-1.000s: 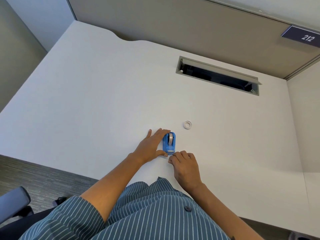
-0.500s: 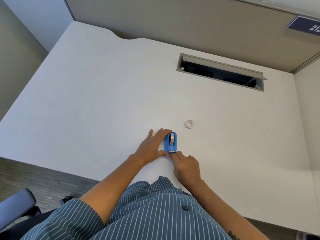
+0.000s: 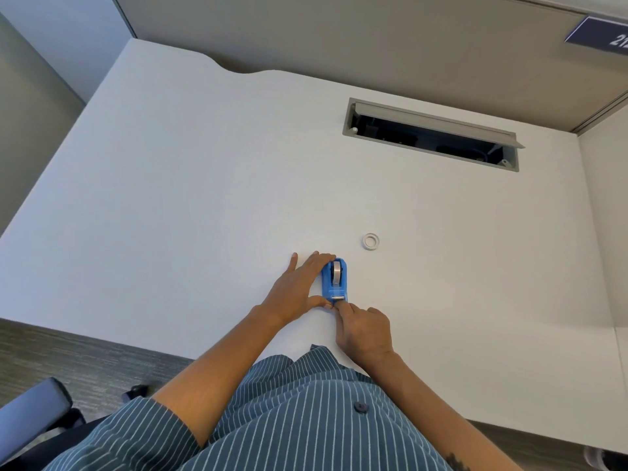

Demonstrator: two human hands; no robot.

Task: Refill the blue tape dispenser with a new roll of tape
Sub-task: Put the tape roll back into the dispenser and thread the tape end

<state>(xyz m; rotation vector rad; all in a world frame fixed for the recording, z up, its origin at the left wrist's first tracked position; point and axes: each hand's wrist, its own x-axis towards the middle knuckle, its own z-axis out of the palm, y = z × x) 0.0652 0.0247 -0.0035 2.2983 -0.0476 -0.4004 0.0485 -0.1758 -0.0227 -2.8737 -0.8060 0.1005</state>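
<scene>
At the desk's (image 3: 170,198) near edge: we're seating the tape end on the dispenser (image 3: 334,280).
Right hand (image 3: 363,329) has crept in, fingertips pinched together at the cutter; left hand (image 3: 299,287), fingers spread, braces its left side. Roll looks loaded; spare ring (image 3: 370,241) lies far-right. Nearly done.

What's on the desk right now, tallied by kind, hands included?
Tape dispenser, blue, with a roll seated in it: 1
Loose white ring lying on the desk beyond the dispenser, apparently a tape core: 1
Hands: 2, left hand flat against the dispenser's side, right hand at its near end
Total: 4
</scene>
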